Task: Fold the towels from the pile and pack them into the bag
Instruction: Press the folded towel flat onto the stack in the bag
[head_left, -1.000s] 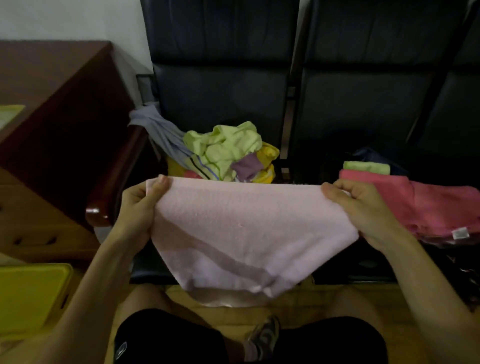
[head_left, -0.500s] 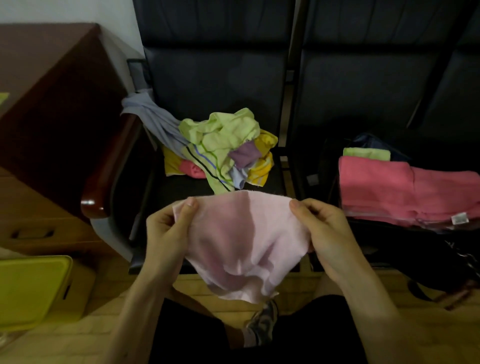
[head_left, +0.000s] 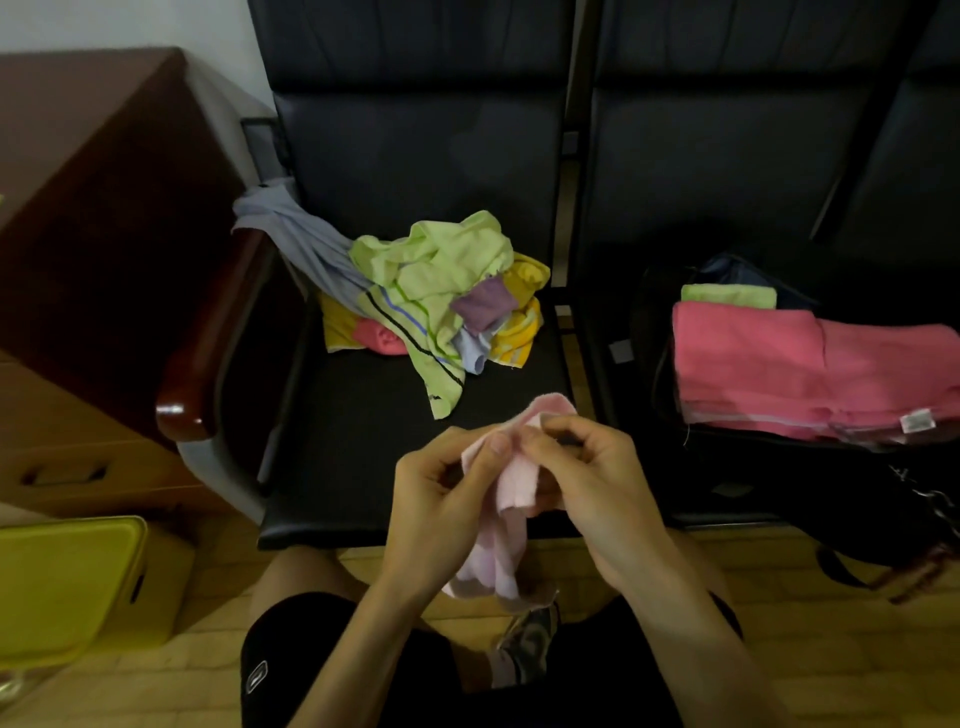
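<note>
A pale pink towel (head_left: 511, 488) hangs doubled between my hands above the front edge of the left seat. My left hand (head_left: 441, 499) pinches its upper corner and my right hand (head_left: 587, 478) pinches the same top edge, thumbs nearly touching. The pile of unfolded towels (head_left: 441, 291), green, yellow, purple and grey, lies on the left black seat (head_left: 363, 441). On the right seat an open black bag (head_left: 779, 483) holds a folded deep pink towel (head_left: 769, 358) with a folded green towel (head_left: 727, 296) behind it.
A brown wooden cabinet (head_left: 78, 234) stands at the left beside the chair's wooden armrest (head_left: 208, 364). A yellow box (head_left: 67, 587) sits on the floor at lower left. My knees and a shoe (head_left: 530, 639) are below the hands.
My hands have come together from wide apart, bringing the two top corners of the pale pink towel to meet, so the towel now hangs folded in half.
</note>
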